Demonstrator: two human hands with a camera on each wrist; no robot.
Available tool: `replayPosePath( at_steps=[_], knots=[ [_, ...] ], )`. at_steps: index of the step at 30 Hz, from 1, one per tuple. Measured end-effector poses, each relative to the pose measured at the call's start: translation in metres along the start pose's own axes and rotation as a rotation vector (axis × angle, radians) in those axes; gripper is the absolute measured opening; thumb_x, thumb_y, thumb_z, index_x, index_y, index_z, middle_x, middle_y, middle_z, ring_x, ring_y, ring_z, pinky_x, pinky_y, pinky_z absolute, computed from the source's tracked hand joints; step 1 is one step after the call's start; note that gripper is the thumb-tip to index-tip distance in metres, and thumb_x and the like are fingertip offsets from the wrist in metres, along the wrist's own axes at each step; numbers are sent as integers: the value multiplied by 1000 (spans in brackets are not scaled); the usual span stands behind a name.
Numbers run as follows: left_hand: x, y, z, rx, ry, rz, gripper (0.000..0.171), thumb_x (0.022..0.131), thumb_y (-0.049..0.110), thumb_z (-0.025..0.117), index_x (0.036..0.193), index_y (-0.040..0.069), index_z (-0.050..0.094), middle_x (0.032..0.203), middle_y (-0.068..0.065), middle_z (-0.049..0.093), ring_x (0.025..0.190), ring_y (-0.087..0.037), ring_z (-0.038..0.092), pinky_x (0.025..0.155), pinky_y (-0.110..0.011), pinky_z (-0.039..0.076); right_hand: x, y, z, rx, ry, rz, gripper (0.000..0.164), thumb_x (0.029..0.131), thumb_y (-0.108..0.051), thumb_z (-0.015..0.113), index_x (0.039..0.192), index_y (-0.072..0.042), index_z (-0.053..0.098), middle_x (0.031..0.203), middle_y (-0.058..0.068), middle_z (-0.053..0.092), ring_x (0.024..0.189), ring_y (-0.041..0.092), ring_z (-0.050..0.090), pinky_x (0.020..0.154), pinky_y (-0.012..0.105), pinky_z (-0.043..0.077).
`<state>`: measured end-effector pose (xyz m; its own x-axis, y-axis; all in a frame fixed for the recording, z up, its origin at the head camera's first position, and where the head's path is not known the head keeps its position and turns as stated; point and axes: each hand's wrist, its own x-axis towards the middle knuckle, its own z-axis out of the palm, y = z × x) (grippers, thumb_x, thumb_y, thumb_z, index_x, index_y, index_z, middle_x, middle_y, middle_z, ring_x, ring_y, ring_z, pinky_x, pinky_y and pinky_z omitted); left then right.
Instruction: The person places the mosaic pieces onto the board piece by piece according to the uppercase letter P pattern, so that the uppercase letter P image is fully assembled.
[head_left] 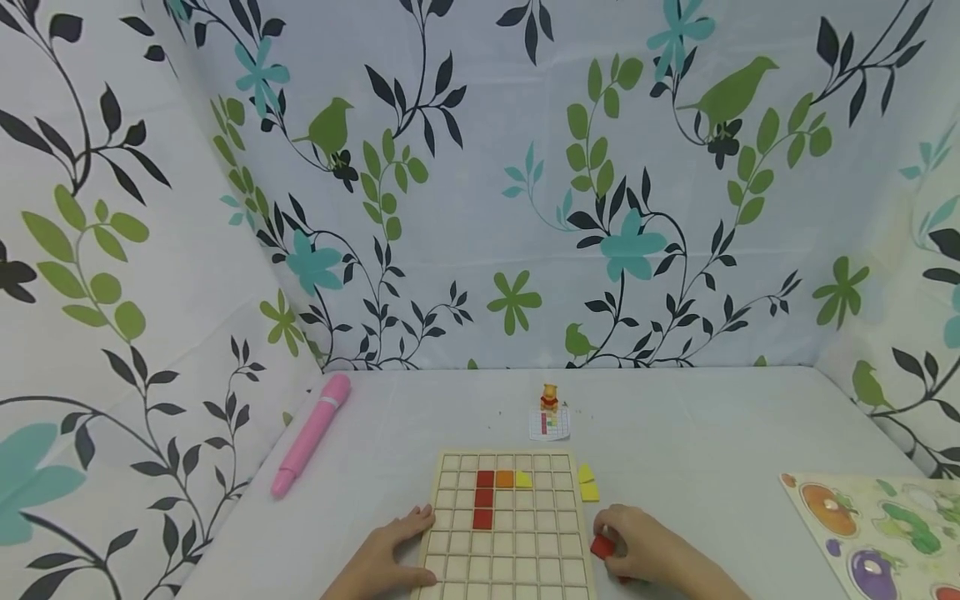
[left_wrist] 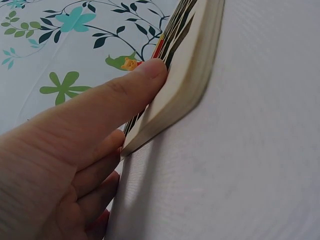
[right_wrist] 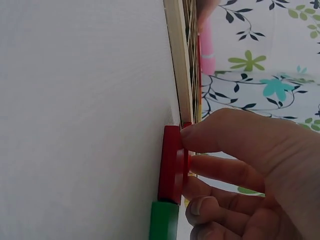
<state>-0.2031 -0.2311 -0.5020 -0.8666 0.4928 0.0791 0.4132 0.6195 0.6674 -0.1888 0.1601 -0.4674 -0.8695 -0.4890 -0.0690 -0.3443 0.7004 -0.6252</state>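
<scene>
Your left hand [head_left: 386, 550], fingers relaxed, rests against gridded board [head_left: 525, 546] at its 9 o'clock. Your right hand [head_left: 637, 542], at 3 o'clock, pinches red piece [head_left: 602, 547] just off board; green block [right_wrist: 164, 220] near it. Board, on worktop [head_left: 697, 450], bears red tiles [head_left: 483, 498], orange tile [head_left: 505, 479], yellow tile [head_left: 524, 479]. Yellow pieces [head_left: 589, 492] beside board, 2 o'clock. Pink marker [head_left: 311, 433], 10 o'clock. Bear figurine [head_left: 550, 397], past 12.

The white table [head_left: 697, 454] carries a grid board [head_left: 522, 570] between the left hand [head_left: 384, 552] and right hand [head_left: 637, 542], a pink pen [head_left: 311, 437] beyond the left, yellow pieces [head_left: 590, 492] just beyond the right, a red block [right_wrist: 169, 165] and green block [right_wrist: 163, 222] beside it, a picture sheet [head_left: 870, 533] farther right, a card [head_left: 559, 425] past both.
</scene>
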Motion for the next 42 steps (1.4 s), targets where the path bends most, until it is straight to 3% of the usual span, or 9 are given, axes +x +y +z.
replayPosePath(
  at_steps=[10, 19, 23, 35, 42],
  knots=[
    [-4, -1, -5, 53, 11, -12, 80, 68, 51, 69, 129, 4, 47, 135, -10, 39, 123, -32, 33, 97, -52, 24, 5, -6, 1, -66, 69, -75, 27, 63, -6, 68, 89, -7, 61, 77, -10, 49, 65, 5, 44, 57, 23, 44],
    [-3, 0, -5, -13, -10, -21, 79, 67, 48, 70, 129, 7, 47, 136, -8, 38, 124, -31, 31, 98, -52, 21, 5, -5, -5, -83, 125, -134, 25, 67, -8, 68, 91, -8, 64, 78, -11, 51, 60, 3, 43, 50, 19, 43],
    [-2, -1, -2, -22, -1, -5, 79, 66, 48, 71, 129, 6, 48, 136, -7, 39, 124, -31, 32, 98, -51, 21, 8, -9, -10, -78, 154, -202, 24, 69, -6, 67, 93, -5, 64, 78, -11, 50, 56, 2, 40, 46, 18, 40],
    [-1, -1, 0, 7, 10, 28, 78, 67, 48, 71, 128, 4, 48, 134, -8, 40, 123, -31, 33, 97, -52, 24, 31, -39, -14, -110, 163, -285, 22, 76, -14, 69, 96, -7, 65, 82, -10, 51, 58, 4, 44, 49, 15, 41],
    [0, -1, 1, 21, 7, 10, 79, 67, 50, 69, 128, 5, 49, 134, -7, 41, 124, -29, 33, 98, -49, 24, 47, -49, -8, -133, 144, -351, 21, 76, -12, 68, 96, -7, 65, 82, -9, 52, 58, 1, 42, 49, 14, 40]
  ],
)
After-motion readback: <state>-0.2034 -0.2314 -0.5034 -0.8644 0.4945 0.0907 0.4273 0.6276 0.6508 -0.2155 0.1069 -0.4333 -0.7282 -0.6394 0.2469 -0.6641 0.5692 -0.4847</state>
